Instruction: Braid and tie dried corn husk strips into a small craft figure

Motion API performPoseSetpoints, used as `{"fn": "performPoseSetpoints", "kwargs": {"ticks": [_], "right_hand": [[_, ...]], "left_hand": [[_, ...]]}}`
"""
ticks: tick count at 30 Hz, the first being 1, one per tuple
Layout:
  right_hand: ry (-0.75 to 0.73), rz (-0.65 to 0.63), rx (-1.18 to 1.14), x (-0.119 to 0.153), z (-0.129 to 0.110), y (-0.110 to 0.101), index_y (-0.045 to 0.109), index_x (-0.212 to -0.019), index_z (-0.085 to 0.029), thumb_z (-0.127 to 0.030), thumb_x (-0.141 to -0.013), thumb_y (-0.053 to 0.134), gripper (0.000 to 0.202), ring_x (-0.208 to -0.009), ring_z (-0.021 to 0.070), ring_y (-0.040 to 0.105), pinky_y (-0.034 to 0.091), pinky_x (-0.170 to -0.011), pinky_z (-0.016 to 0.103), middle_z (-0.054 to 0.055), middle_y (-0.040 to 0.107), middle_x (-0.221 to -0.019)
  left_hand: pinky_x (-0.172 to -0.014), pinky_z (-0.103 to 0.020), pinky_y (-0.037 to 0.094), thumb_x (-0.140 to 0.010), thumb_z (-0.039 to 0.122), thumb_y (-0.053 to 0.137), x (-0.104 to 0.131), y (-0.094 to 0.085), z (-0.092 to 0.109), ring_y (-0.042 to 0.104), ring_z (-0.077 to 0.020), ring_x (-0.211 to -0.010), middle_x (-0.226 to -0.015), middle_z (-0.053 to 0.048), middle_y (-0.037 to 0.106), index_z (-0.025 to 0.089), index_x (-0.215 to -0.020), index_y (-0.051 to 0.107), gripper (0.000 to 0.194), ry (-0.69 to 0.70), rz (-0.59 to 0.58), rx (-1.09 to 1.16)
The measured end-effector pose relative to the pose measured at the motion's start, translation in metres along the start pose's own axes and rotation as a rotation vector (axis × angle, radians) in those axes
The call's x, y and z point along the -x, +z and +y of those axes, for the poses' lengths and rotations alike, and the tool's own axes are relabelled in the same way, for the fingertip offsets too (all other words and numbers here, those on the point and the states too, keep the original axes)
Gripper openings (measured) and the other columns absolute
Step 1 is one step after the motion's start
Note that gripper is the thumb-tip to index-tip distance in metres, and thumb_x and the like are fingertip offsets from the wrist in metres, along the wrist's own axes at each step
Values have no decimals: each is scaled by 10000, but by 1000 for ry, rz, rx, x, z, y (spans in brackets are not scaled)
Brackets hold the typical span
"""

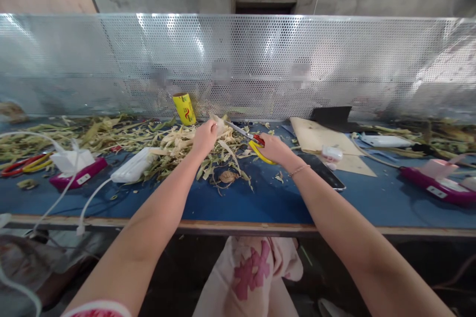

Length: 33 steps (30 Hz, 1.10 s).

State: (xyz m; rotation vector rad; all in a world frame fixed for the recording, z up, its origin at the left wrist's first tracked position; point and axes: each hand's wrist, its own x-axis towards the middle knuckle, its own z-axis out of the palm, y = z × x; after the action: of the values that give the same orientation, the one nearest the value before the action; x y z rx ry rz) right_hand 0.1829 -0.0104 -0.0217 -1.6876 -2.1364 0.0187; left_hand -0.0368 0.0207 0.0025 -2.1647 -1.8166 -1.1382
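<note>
My right hand (274, 148) is closed around the red and yellow handles of a pair of scissors (241, 130). Their blades point left and away, toward a pale dried husk (221, 126). My left hand (205, 137) pinches that husk, its fingertips pressed together. The scissor tips are near or against the husk; whether they touch it I cannot tell. Below and around my left hand lies a heap of dry, pale green and cream husk strips (178, 143). A small round brown coil (228, 177) rests in front of the heap.
A yellow printed tube (184, 109) stands tilted by the perforated metal screen (253, 59). At left are purple power strips (80, 173), a white power bank (134, 164) and another pair of scissors (26, 164). A dark phone (322, 172) and cardboard (320, 136) lie right.
</note>
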Motion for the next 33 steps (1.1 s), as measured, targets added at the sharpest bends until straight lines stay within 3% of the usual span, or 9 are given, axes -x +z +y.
{"fn": "performPoseSetpoints", "kwargs": {"ticks": [5,11,33], "right_hand": [[-89,-52,10,2,5,-5,485,-927,-159,-596,-781,386,471,-797,217,562,368,-623,267,114,606,-917],[-186,-141,16,3,8,-4,494,-909,-161,-590,-786,382,460,-778,193,547,371,-640,267,103,597,-928],[-236,-117,-18,0,21,-7,448,-696,-192,-600,-771,364,422,-589,125,462,315,-555,236,26,551,-690]], "left_hand": [[-796,-332,315,-842,232,323,-4,-9,-9,530,-220,-909,-921,-92,633,182,-851,590,272,197,-6,-245],[-818,-351,279,-847,211,304,-6,-9,-20,509,-228,-913,-874,-106,628,175,-828,601,299,349,-111,-316],[-726,-355,270,-832,238,321,-9,-1,-30,500,-213,-818,-786,-70,625,184,-747,572,271,460,-136,-295]]}}
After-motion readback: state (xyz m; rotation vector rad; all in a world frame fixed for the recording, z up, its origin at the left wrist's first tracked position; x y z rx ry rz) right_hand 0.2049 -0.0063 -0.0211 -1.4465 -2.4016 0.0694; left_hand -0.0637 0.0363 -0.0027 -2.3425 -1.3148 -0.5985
